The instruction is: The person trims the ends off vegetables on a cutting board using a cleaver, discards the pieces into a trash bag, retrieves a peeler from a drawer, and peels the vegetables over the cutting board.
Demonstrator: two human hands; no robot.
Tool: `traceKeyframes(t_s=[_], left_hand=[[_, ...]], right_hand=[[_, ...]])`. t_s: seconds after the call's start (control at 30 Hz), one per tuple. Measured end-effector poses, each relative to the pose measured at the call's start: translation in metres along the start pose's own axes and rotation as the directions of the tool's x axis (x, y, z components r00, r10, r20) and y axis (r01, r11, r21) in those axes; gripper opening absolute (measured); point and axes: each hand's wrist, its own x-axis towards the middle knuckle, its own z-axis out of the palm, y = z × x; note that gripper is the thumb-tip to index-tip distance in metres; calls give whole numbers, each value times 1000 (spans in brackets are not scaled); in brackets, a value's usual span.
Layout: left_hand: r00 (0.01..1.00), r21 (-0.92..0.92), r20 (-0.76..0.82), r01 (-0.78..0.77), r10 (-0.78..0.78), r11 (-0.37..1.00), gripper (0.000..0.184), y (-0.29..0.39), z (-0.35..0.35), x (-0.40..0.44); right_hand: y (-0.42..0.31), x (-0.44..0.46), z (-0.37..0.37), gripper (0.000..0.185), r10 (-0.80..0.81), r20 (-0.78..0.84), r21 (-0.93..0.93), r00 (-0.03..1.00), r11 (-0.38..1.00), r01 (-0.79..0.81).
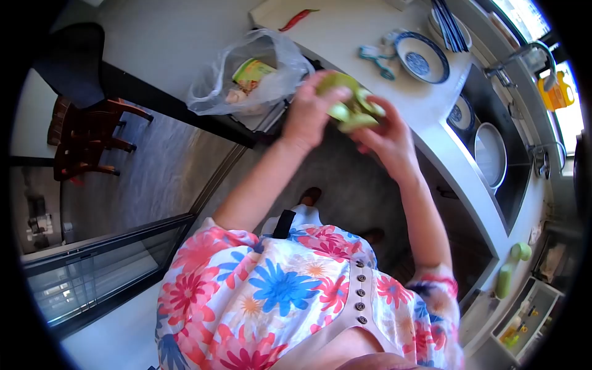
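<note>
Both hands are raised in front of me, close together, around a split green vegetable [349, 105] with curved, pepper-like pieces; blur hides its exact kind. My left hand [310, 110] grips its left side, the thumb laid across the top. On the other side, the curled fingers of my right hand [383, 131] hold the lower right pieces. Just left of my left hand, a clear plastic bag [287, 52] hangs open at the counter edge. Inside it lie a green and yellow packet [253, 73] and pale scraps [236, 95].
A red chili [298, 20] lies on the white counter [336, 31]. Near it are a blue-rimmed plate [423, 57], small teal utensils [377, 58] and dark chopsticks [449, 26]. A round pan [490, 155] sits right, by the sink tap [502, 76]. A wooden chair [86, 139] stands left.
</note>
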Motion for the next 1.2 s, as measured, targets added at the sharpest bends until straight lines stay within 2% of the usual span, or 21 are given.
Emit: traceKeyframes(t_s=[0.1,0.17,0.2,0.3,0.33,0.43,0.5,0.57,0.63,0.7,0.73,0.77,0.83,0.9,0.97,1.0,1.03,1.1,1.13,1.2], left_hand=[[975,-32,-222,-2,-5,999,31,42,-79,29],[957,18,-288,33,-26,999,39,43,-135,55],[951,119,-308,64,-24,991,56,50,-150,58],[888,390,-454,130,68,912,74,56,-172,59],[916,454,-388,97,99,886,83,60,-175,56],[956,651,-242,33,167,758,81,47,-192,59],[977,614,-142,-37,156,789,65,40,-173,50],[965,661,-49,-161,256,733,54,16,-155,58],[938,705,56,-279,341,652,44,-3,-130,58],[922,682,149,-358,357,638,38,-15,-92,50],[928,695,206,-362,311,621,37,-16,-64,36],[932,720,238,-359,275,594,35,-24,-33,31],[944,690,300,-316,140,651,33,-54,10,28],[908,610,412,-340,80,715,32,-81,69,17],[825,595,565,-433,30,678,31,-121,136,6],[781,578,625,-470,8,667,30,-134,166,-10],[738,546,675,-497,-2,674,29,-146,200,-29],[655,486,755,-527,-31,697,28,-175,266,-67],[602,453,797,-548,-44,703,27,-188,296,-88],[498,386,864,-556,-77,736,26,-208,350,-131]], right_hand=[[-21,80,68,56,-25,211,-99,977,994,47],[-22,121,101,61,41,296,-115,954,993,-7],[-19,139,115,62,43,291,-145,956,989,-1],[-5,155,135,61,6,258,-243,966,968,59],[0,155,137,60,-13,243,-272,970,959,81],[13,124,107,61,69,329,-338,942,940,49],[30,87,67,55,110,298,-257,948,966,-31],[45,43,11,51,189,169,-227,967,962,-149],[73,-9,-43,49,257,-30,-146,966,955,-258],[78,-69,-86,48,359,-216,-56,908,924,-378],[87,-111,-101,47,355,-314,-27,881,924,-382],[90,-145,-125,47,368,-430,17,824,916,-401],[98,-216,-155,47,398,-602,111,692,900,-422],[106,-290,-182,44,399,-761,250,512,908,-336],[128,-367,-217,41,232,-924,123,304,933,-338],[147,-408,-230,41,89,-980,8,178,913,-408],[162,-449,-244,40,-62,-996,-85,65,869,-487],[164,-519,-261,43,-310,-948,-165,-72,672,-721],[159,-548,-267,48,-350,-934,-155,-75,584,-797],[155,-583,-269,52,-305,-940,9,-153,428,-904]])
